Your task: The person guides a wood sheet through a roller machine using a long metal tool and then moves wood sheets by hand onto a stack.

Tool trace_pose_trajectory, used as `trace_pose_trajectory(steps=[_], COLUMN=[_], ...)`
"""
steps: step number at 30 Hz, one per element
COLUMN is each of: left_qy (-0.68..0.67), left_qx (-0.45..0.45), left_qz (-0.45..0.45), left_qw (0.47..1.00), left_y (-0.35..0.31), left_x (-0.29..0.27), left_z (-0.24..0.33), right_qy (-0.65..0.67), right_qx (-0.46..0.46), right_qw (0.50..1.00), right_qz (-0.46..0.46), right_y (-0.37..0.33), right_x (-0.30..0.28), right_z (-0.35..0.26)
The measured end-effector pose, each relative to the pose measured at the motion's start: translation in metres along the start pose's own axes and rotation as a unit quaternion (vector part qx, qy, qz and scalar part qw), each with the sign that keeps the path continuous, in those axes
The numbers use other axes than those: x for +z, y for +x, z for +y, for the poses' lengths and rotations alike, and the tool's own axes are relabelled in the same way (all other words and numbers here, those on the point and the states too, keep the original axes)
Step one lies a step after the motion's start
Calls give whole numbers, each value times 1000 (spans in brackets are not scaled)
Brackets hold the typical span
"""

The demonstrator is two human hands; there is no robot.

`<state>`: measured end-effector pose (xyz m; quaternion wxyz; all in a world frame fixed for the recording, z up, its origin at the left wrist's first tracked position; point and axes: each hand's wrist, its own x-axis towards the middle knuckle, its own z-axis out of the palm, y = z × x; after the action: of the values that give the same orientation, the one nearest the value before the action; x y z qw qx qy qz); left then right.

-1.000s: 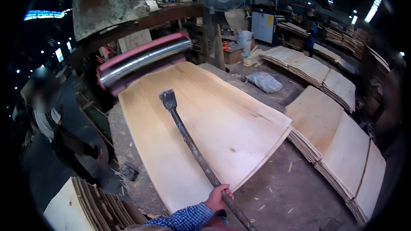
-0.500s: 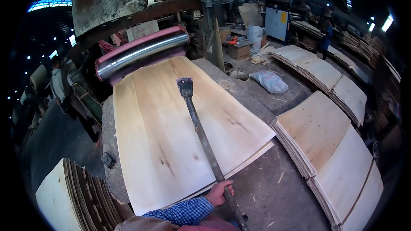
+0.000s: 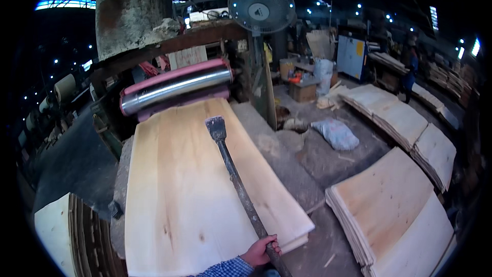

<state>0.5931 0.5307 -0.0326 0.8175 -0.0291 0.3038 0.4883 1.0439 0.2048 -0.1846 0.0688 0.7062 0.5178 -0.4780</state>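
Note:
My left hand (image 3: 261, 251), its arm in a blue checked sleeve (image 3: 225, 268), comes in from the lower edge and is wrapped round the dark shaft of a long-handled scraper (image 3: 239, 184). The flat, flared head of the scraper (image 3: 216, 128), pinkish along its end, points away from me over pale veneer sheets (image 3: 179, 184). I cannot tell whether the head touches the veneer. The sheets lie stacked on a worn bench, their far end at a roller machine with a shiny metal roller (image 3: 179, 91) and a pink one. My right hand is out of sight.
Veneer stacks stand at right (image 3: 382, 205) and at lower left (image 3: 77, 236). A fan (image 3: 259, 11) rises behind the bench. Beyond the bench's right side are a whitish sack (image 3: 335, 134), a box (image 3: 302, 91) and a blue-white cabinet (image 3: 351, 56). A person (image 3: 411, 69) stands far right.
The view has shifted, so the machine and fan sit lower in the picture. My left hand keeps its hold on the scraper. The person at the left is no longer seen.

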Motion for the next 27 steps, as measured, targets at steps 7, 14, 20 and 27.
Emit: trace_pose_trajectory(steps=[7,14,20,27], left_qy=[45,165,405,300], left_qx=[291,367,335,381], left_qz=[-57,-58,39,693], left_qw=[954,914,850,533], left_y=[79,137,77,-63], left_x=[130,188,103,-112], left_z=[158,217,163,50], right_qy=[-72,25,198,217], right_qx=[-158,-374,-497,-473], right_qw=[979,910,840,854], right_qz=[109,179,94,24], right_y=[45,193,335,400], right_x=[-184,-270,-286,-298], right_z=[-247,-525,-721,-870])
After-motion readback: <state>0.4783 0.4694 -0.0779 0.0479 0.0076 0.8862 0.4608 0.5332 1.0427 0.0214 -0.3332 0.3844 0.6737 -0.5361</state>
